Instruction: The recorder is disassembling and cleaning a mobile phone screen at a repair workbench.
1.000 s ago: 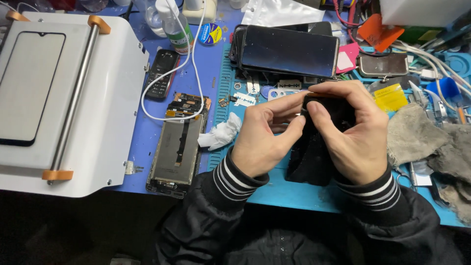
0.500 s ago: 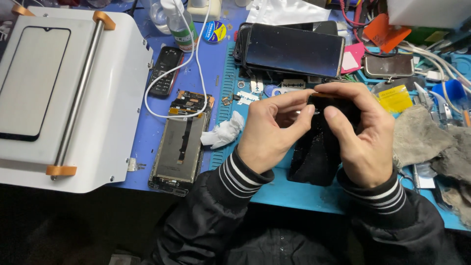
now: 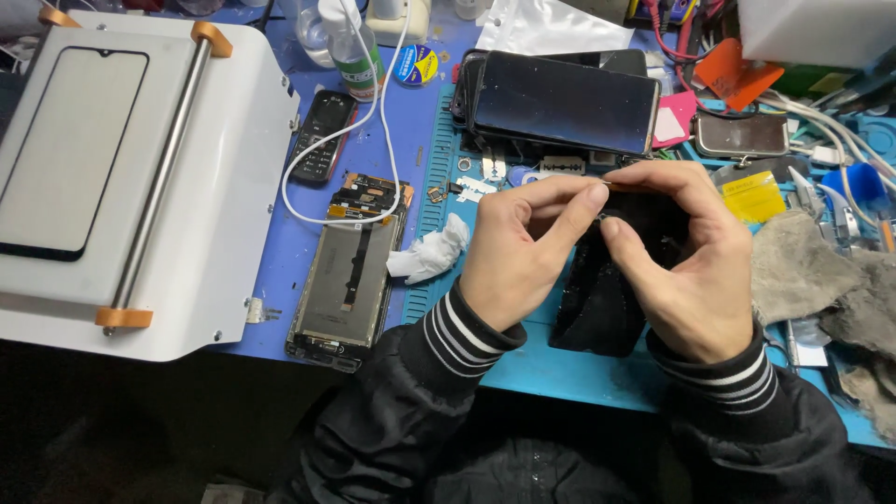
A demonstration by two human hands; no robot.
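Note:
Both hands meet over a black phone body that lies on a blue work mat. My left hand pinches at the phone's top edge with thumb and forefinger. My right hand curls over the phone's upper part, thumb pressed near the same spot. A small orange strip shows between the fingertips; what it is cannot be told. Most of the phone's top is hidden by the fingers.
A dismantled phone frame with a circuit board lies left of the hands, a crumpled white tissue beside it. A white machine holding a glass panel fills the left. Stacked dark phones, a white cable, a bottle, grey rags surround.
The hands stay on the black phone; the fingertips have shifted slightly along its top edge. The view has drifted a little.

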